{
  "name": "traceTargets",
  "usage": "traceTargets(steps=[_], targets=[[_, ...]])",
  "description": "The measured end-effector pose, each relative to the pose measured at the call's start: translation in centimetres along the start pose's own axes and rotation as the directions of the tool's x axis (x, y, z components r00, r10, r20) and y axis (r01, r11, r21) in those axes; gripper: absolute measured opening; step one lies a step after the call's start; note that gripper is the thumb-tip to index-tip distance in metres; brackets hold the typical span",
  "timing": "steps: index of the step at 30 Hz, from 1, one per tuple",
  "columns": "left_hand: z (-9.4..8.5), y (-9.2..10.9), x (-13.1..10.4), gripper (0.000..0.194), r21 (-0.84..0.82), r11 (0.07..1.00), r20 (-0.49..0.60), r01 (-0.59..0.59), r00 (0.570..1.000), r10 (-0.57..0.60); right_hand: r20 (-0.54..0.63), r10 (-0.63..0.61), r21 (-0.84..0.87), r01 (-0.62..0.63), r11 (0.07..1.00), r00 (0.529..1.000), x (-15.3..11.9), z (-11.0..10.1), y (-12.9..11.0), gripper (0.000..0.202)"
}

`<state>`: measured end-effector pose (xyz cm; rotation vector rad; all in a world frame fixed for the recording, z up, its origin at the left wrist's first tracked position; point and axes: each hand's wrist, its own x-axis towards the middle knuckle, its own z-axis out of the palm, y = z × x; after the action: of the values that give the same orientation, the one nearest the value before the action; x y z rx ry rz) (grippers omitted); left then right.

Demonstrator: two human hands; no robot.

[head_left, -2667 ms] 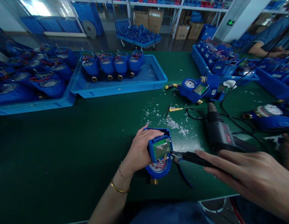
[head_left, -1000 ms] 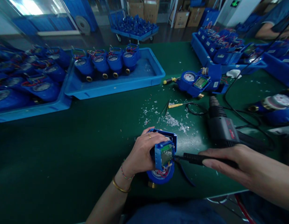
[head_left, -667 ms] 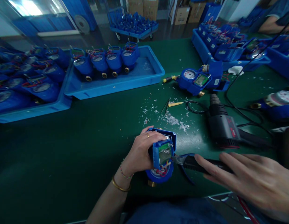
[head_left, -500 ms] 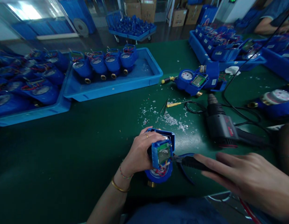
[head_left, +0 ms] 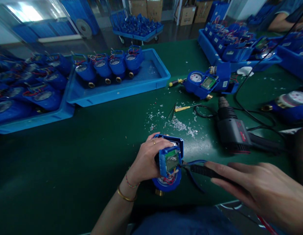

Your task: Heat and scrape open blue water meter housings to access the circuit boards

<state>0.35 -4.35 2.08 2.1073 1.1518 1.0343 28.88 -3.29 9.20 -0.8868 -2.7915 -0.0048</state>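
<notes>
A blue water meter (head_left: 167, 186) with brass fittings stands on the bench in front of me. My left hand (head_left: 151, 156) is closed around its blue electronics housing (head_left: 163, 164), which carries a green board and a small display; red wires show below. My right hand (head_left: 254, 182) grips a slim tool (head_left: 205, 171) with a black ribbed handle. The tool's narrow metal tip is at the right edge of the housing, near the wires; I cannot tell its exact kind. Thin blue curved pieces (head_left: 196, 181) spread beside the tip.
A heat gun (head_left: 233, 130) lies at the right, its black cable looping behind. Farther back are a yellow-handled screwdriver (head_left: 182, 108), white scraps (head_left: 179, 124) and another opened meter (head_left: 199, 81). Blue trays (head_left: 119, 94) of meters line both sides. A co-worker's arm (head_left: 283, 23) shows at upper right.
The tool's tip has shifted slightly left at the housing's edge. My left hand and the meter stay almost in place.
</notes>
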Motion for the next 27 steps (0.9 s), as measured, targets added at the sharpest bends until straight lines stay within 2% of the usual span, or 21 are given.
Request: traceTargets(steps=[3,6,9,17,21,25,27], targets=[[0.0,0.1,0.1,0.049,0.006,1.0,0.002,0.008,1.0,-0.008,-0.02,-0.245,-0.167,0.239,0.957,0.969,0.1,-0.5,0.4,0.038],[0.0,0.3,0.2,0.049,0.012,1.0,0.008,-0.002,1.0,0.002,-0.034,-0.312,-0.32,0.286,0.903,0.949,0.0,-0.8,0.7,0.033],[0.0,0.3,0.2,0.049,0.023,1.0,0.013,-0.006,1.0,0.005,-0.055,-0.329,-0.376,0.285,0.882,0.943,-0.4,-0.6,0.7,0.033],[-0.1,0.3,0.0,0.046,0.019,1.0,0.004,0.023,1.0,-0.023,-0.148,-0.206,-0.345,0.145,0.927,0.967,-1.6,1.0,-1.3,0.03],[0.0,0.3,-0.1,0.043,0.018,0.999,-0.027,0.052,0.998,-0.051,-0.143,-0.104,-0.293,0.059,0.954,0.984,-3.3,2.7,-2.6,0.037],[0.2,0.3,-0.4,0.05,0.026,0.998,-0.072,0.056,0.996,-0.054,-0.127,-0.009,-0.288,-0.028,0.957,0.992,-4.8,3.9,-4.0,0.051],[0.3,0.3,-0.5,0.053,0.036,0.998,-0.097,0.049,0.994,-0.045,-0.104,0.033,-0.316,-0.064,0.947,0.994,-4.9,4.1,-4.8,0.047]])
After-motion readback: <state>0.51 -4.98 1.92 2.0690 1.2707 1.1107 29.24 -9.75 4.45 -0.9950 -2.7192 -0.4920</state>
